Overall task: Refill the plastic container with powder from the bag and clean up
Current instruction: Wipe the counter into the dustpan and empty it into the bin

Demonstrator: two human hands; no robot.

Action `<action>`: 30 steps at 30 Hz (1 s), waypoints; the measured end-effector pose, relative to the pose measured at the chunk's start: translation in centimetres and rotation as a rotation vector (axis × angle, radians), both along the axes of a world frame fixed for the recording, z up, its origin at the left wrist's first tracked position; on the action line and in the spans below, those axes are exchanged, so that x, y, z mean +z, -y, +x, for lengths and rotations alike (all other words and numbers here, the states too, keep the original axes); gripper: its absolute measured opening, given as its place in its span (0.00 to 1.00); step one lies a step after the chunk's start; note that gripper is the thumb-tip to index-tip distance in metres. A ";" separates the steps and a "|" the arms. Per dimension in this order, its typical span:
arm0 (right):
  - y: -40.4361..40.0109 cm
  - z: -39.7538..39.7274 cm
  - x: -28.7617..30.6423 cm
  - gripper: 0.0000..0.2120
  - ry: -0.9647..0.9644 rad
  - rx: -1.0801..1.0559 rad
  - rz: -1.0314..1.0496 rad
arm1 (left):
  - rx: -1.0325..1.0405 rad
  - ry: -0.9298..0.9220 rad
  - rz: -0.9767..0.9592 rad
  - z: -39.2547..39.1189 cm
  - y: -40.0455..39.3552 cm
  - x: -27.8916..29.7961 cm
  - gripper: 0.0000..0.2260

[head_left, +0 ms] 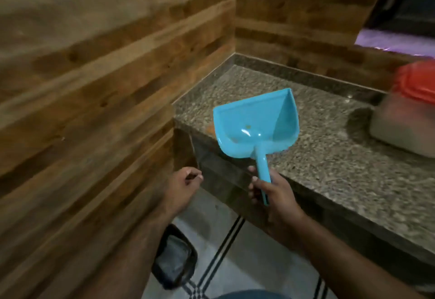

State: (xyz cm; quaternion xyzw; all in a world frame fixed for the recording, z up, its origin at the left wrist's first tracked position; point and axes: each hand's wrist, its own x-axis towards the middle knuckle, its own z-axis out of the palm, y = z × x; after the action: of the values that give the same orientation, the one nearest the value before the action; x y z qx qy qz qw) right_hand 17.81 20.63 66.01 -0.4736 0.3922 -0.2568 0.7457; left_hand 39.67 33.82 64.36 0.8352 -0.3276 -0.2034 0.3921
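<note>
Presently: one blue dustpan (255, 124), pan hanging over the worktop's (329, 157) near-left edge, right hand (270, 195) clamping its grip on the handle. One left hand (186, 183) curling loosely, holding nothing. One red-lidded plastic container (407, 120) sitting far right; worktop between lying open.

A bright blue plastic dustpan (256, 122) is held above a speckled granite counter's edge, tray tilted up and facing the camera, with a few small orange-brown specks inside. At far right on the counter sits a translucent plastic container (407, 124) with a red lid, blurred.
</note>
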 end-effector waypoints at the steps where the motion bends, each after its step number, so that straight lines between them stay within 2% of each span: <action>1: 1.7 -0.4 0.9 0.09 0.019 0.020 0.006 | -0.023 0.026 0.009 -0.3 2.0 0.2 0.03; 5: 8.3 -1.2 2.1 0.15 -0.074 0.017 -0.041 | -0.143 0.155 0.094 -0.3 9.9 0.0 0.03; 9: 13.2 -2.9 1.3 0.10 -0.165 -0.125 0.009 | -0.243 0.224 0.206 -0.5 16.4 -1.0 0.06; 12: 15.8 -4.2 -0.7 0.13 -0.187 -0.196 0.028 | -0.300 0.269 0.307 1.0 20.4 -2.0 0.11; 14: 17.6 -5.1 -2.4 0.15 -0.257 -0.275 -0.050 | -0.302 0.279 0.385 3.1 23.2 -3.2 0.18; 17: 20.1 -6.1 -5.0 0.18 -0.413 -0.428 -0.124 | -0.266 0.268 0.496 7.0 27.2 -5.7 0.35; 22: 22.5 -7.7 -7.2 0.12 -0.613 -0.555 -0.141 | -0.353 0.280 0.637 10.9 32.7 -10.5 0.56; 23: 22.7 -8.0 -7.5 0.12 -0.664 -0.565 -0.153 | -0.385 0.290 0.679 11.0 33.6 -11.4 0.57; 25: 23.1 -8.4 -8.1 0.13 -0.746 -0.594 -0.142 | -0.432 0.378 0.683 10.7 35.8 -13.2 0.50; 27: 23.0 -8.7 -8.7 0.13 -0.805 -0.653 -0.118 | -0.482 0.477 0.579 9.9 38.4 -14.4 0.37; 30: 22.0 -9.3 -9.3 0.15 -0.959 -0.702 -0.136 | -0.600 0.425 0.415 7.9 44.4 -14.2 0.26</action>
State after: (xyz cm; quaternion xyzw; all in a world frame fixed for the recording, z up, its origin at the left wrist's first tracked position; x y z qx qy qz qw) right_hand 8.50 -1.37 56.73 -0.4253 0.8007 -0.2701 0.3240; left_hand 47.52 -10.56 50.19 0.7873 -0.5821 -0.1935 0.0624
